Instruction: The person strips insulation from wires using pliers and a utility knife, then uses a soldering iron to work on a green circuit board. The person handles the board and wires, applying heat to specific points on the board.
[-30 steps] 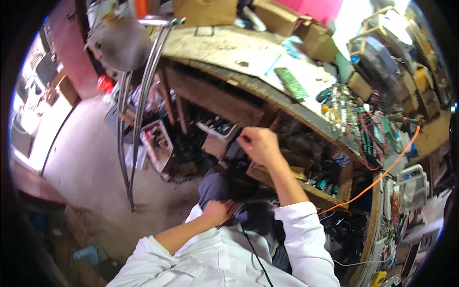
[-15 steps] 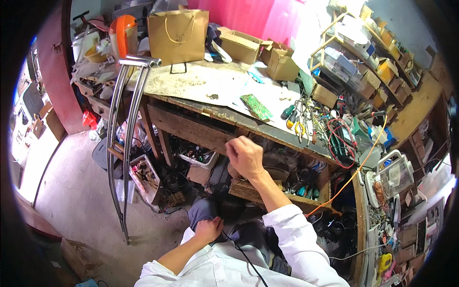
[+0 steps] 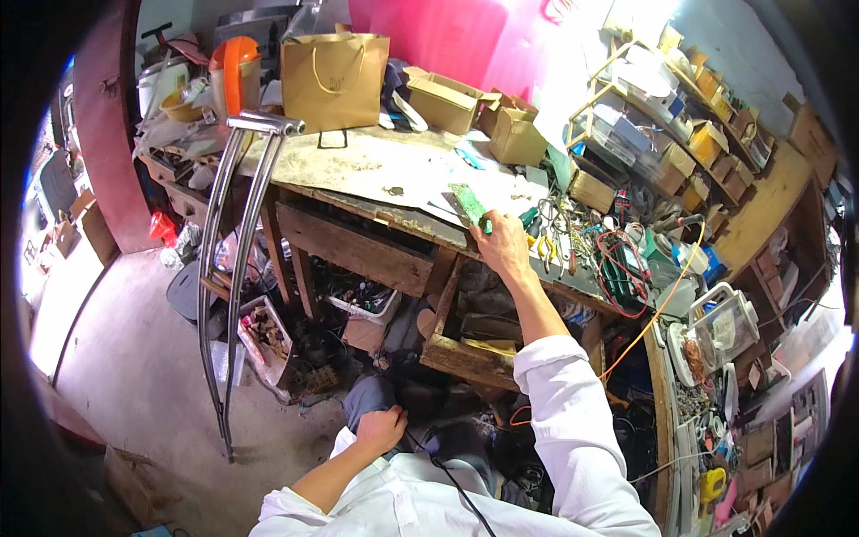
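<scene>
My right hand reaches to the bench's front edge, its fingers closed on the near end of a green circuit board. The hand covers part of the board, and a strip of bright green shows at the fingertips. Down on my leg in grey trousers, my left hand rests with its fingers curled; whether anything is inside them is hidden. A thin black cable runs down my white shirt from beside it. Just right of my right hand lie pliers with yellow handles and screwdrivers with teal handles.
An open wooden drawer juts out below my right forearm. Metal crutches lean on the bench at left. A gold paper bag and cardboard boxes stand at the back. An orange cable hangs at right.
My right hand has moved forward and right, from above the drawer to the circuit board, which now looks tilted. The view has shifted slightly. My left hand stays on my leg.
</scene>
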### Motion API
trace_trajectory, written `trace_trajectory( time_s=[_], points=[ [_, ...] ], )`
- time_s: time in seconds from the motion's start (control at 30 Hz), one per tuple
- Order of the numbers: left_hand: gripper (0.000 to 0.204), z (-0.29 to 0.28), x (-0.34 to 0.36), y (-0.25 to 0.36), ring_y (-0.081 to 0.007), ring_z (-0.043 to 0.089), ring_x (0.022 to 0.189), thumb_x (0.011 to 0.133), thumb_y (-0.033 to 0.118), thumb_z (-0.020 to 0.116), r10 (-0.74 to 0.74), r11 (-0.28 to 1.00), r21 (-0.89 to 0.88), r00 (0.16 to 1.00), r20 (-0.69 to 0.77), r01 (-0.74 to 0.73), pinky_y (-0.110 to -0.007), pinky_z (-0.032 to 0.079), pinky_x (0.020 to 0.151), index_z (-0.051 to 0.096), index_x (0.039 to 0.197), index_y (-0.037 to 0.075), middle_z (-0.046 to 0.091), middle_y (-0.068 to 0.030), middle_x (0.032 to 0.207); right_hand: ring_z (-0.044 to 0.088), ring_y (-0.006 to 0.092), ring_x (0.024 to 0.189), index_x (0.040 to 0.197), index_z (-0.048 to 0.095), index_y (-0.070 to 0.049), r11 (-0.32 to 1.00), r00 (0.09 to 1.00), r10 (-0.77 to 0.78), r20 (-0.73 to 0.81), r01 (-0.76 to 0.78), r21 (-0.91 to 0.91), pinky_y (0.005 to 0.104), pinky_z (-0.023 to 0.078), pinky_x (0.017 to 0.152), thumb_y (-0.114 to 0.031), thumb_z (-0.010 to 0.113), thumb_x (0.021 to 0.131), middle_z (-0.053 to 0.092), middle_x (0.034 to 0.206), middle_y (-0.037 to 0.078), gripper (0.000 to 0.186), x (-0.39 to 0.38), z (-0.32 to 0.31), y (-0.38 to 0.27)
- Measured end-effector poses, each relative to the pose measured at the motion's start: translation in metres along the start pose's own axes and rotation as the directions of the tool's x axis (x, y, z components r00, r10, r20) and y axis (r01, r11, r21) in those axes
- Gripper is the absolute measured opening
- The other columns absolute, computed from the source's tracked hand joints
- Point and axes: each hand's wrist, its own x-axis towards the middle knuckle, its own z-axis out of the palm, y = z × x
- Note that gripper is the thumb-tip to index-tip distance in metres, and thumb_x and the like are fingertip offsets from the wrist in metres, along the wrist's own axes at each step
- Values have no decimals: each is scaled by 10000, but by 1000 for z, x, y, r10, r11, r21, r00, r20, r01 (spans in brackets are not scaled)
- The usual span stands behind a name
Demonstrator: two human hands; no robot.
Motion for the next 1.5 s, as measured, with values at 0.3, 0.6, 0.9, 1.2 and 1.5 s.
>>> trace_trajectory(
  time_s=[0.3, 0.6, 0.9, 1.2, 1.5],
  points=[
    [286, 5, -9, -8, -428, 642, 653, 937, 328, 564, 31, 994, -98, 993, -113, -42, -536, 513, 599, 655, 870, 65, 648, -221, 701, 641, 225, 827, 1263, 564, 24, -199, 850, -23, 527, -520, 831, 315, 524, 687, -262, 512, 1014, 686, 1013, 147, 383, -51, -27, -26],
    [320, 0, -15, -9, -241, 629, 585, 961, 284, 561, -225, 775, -599, 974, 38, 202, -359, 471, 559, 650, 795, 25, 622, -118, 615, 597, 319, 1010, 1326, 522, 40, -605, 683, -318, 657, -680, 414, 402, 498, 795, -370, 449, 1002, 613, 1176, 254, 527, -164, -24, -66],
    [294, -37, -30, 2, -84, 549, 535, 1004, 303, 550, -315, 285, -888, 910, 269, 361, -238, 400, 489, 666, 899, 54, 596, 0, 630, 629, 251, 914, 1245, 567, 12, -272, 689, -293, 663, -725, 633, 342, 502, 747, -305, 495, 986, 658, 1090, 202, 415, -179, -12, -85],
    [394, -103, -22, 13, -176, 631, 1038, 1027, 376, 514, -296, -244, -970, 951, 88, 14, -375, 507, 910, 550, 1299, 94, 645, -76, 1192, 657, 350, 850, 1105, 591, 6, 758, 732, -445, 516, 2, 652, 405, 528, 737, -247, 595, 936, 649, 971, 211, 304, -230, 22, -131],
    [333, -102, -20, -27, -210, 670, 874, 936, 301, 587, -455, -321, -945, 864, 218, 69, -374, 547, 813, 610, 1157, 53, 678, -85, 966, 674, 358, 817, 912, 661, -64, 803, 593, -590, 548, 501, 322, 453, 560, 704, -297, 642, 889, 667, 867, 151, 235, -159, 21, -134]
  ],
)
